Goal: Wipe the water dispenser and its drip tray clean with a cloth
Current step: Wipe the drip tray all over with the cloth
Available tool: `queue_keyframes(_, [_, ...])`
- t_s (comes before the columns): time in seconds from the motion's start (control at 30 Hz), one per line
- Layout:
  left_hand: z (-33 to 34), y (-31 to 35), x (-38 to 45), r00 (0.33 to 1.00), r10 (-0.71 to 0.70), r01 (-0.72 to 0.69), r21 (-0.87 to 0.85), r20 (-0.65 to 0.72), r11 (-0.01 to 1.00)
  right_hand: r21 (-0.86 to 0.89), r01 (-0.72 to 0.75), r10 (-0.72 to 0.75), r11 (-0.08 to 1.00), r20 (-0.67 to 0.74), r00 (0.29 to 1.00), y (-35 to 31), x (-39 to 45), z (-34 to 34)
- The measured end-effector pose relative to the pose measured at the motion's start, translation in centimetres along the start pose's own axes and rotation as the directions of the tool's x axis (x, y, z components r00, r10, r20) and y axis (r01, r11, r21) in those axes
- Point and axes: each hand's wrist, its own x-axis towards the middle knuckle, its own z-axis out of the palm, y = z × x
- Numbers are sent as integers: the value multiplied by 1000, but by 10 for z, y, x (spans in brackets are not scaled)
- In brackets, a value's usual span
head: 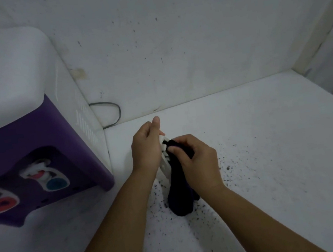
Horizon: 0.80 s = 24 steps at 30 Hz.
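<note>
Gripping drip tray (164, 161), cloth (181, 197), dispenser (33, 146) left, cable (113, 112) behind

White counter (274, 152) (dark-speckled) bears the water dispenser (36, 163); grey cord (115, 112) behind.

Water dispenser (31, 129): white body, purple front panel, two taps with red and blue levers, standing at left edge of your counter (274, 152), against back wall. Drip tray (165, 158): white slotted piece, off dispenser, tilted on edge above counter middle. Cloth (181, 191): dark navy, bunched against tray, lower end hanging to counter.
</note>
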Motion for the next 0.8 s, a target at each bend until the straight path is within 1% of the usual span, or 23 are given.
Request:
queue_keyframes(0.07, [-1,0,0,1000,5,-5,-6,-8,1000,-75,108,-109,991,-3,994,-5,5,1])
queue_keyframes(0.17, [-1,-2,-1,1000,10,-10,-5,-1,1000,-166,257,-262,952,-9,965,-7,6,4])
queue_keyframes(0.23, [0,-2,-1,1000,18,-18,-8,-3,1000,-233,295,-301,927,10,953,2,3,5])
queue_keyframes(0.33, [-1,-3,1,1000,19,-19,8,-12,1000,-315,237,-232,919,54,971,22,1,2])
queue_keyframes(0.4, [-2,-3,1,1000,20,-20,7,-16,1000,-313,205,-195,927,66,979,21,2,-1])
queue_keyframes(0.5, [1,-3,1,1000,15,-15,2,-11,1000,-241,248,-251,938,19,968,0,6,1])
queue_keyframes(0.57, [2,-3,2,1000,14,-14,-9,-6,1000,-232,261,-266,937,10,964,-1,6,3])
queue_keyframes(0.6, [1,-2,2,1000,17,-17,-10,-6,1000,-253,241,-243,937,23,970,5,4,3])
queue_keyframes(0.7, [1,-2,1,1000,24,-24,-3,-10,1000,-352,132,-105,927,94,990,29,-3,-2])
queue_keyframes(0.73, [1,-2,1,1000,25,-25,-2,-12,1000,-355,118,-88,927,100,991,29,-3,-4])
queue_keyframes(0.8, [1,-2,1,1000,24,-25,-9,-12,1000,-315,148,-132,937,74,989,17,3,-3])
